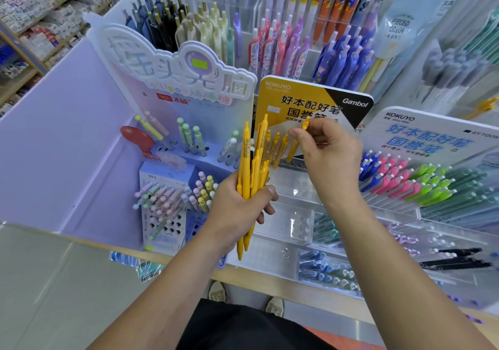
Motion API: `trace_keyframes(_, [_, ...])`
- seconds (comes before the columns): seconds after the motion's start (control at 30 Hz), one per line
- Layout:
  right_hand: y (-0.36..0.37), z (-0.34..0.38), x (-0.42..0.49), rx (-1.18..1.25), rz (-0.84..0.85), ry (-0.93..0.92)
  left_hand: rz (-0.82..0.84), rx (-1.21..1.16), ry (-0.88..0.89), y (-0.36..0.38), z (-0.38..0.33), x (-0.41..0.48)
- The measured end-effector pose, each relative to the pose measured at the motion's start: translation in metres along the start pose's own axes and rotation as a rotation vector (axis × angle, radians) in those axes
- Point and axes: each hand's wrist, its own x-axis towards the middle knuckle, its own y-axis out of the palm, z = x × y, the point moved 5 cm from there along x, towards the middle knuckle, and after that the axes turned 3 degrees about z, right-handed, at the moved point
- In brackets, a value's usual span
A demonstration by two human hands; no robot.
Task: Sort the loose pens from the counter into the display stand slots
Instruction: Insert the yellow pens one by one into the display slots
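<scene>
My left hand [240, 209] grips a bundle of yellow pens [249, 166], held upright with their tips pointing down past my wrist. My right hand [328, 155] pinches a single yellow pen [297, 140] by its upper part, its lower end down among the back slots of the clear display stand [291, 214]. Several yellow pens [275, 147] stand in that back row, under the yellow KOKUYO sign [297, 101]. The stand's front rows look mostly see-through, with teal and blue pens lower down.
A pastel lollipop-pen stand [172, 193] sits to the left. A second KOKUYO stand [421, 185] with blue, pink, green and teal pens sits to the right. Taller pen racks [297, 39] rise behind. A wooden counter edge [259, 279] runs in front.
</scene>
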Motion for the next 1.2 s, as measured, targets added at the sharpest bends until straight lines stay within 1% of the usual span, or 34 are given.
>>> trace_keyframes(0.13, [-0.002,-0.003,-0.002,0.041,-0.03,0.038,0.009,0.002,0.003,0.002,0.0,-0.001])
trace_keyframes(0.37, [0.004,-0.004,-0.008,0.037,0.016,0.005,0.006,0.0,0.0,0.004,0.001,-0.002])
trace_keyframes(0.47, [0.004,-0.01,-0.012,0.034,0.017,0.031,0.006,0.001,0.0,0.004,0.002,-0.001])
trace_keyframes(0.63, [0.019,-0.02,-0.013,-0.001,0.096,0.098,-0.006,0.0,-0.01,0.005,0.005,0.0])
trace_keyframes(0.77, [0.021,-0.026,-0.012,0.003,0.11,0.134,0.0,0.002,-0.02,0.006,0.005,0.001])
trace_keyframes(0.93, [0.02,-0.038,-0.013,-0.018,0.204,0.19,-0.003,-0.019,-0.024,0.008,0.002,0.0])
trace_keyframes(1.0, [0.01,-0.03,-0.022,-0.021,0.165,0.199,0.008,-0.028,-0.019,0.012,-0.001,-0.001])
trace_keyframes(1.07, [-0.001,-0.013,-0.038,0.041,0.155,0.212,0.024,-0.052,-0.018,0.016,-0.003,-0.001])
trace_keyframes(1.1, [-0.003,-0.006,-0.045,0.133,0.203,0.247,0.034,-0.066,-0.014,0.018,-0.005,-0.001])
trace_keyframes(1.2, [-0.001,0.01,-0.058,0.471,0.433,0.376,0.066,-0.1,0.002,0.028,-0.01,-0.001])
